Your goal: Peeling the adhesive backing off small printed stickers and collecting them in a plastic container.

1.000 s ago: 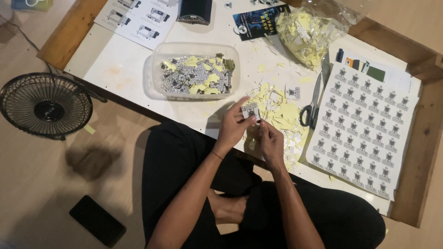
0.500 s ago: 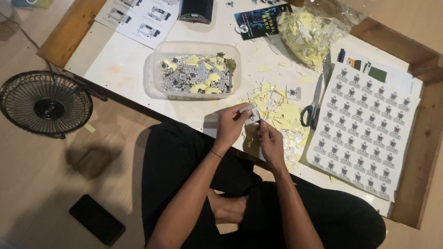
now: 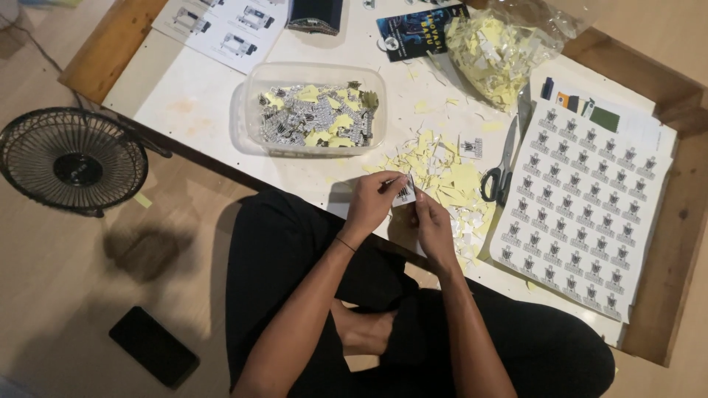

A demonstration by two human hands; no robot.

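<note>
Low white tabletop (image 3: 184,96) in a wooden frame sits over tan floor, with a black fan (image 3: 72,160) left and phone (image 3: 153,346) near. Both hands, left hand (image 3: 371,203) and right hand (image 3: 431,225), pinch a small sticker (image 3: 404,194) at the near edge, beside yellow scraps (image 3: 450,173), scissors (image 3: 502,166), sticker sheet (image 3: 582,210) and plastic tub (image 3: 310,110).

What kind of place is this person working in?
Probably a home craft corner: a low table worked from the floor, with sticker sheets, scissors and a tub of cut stickers.
</note>
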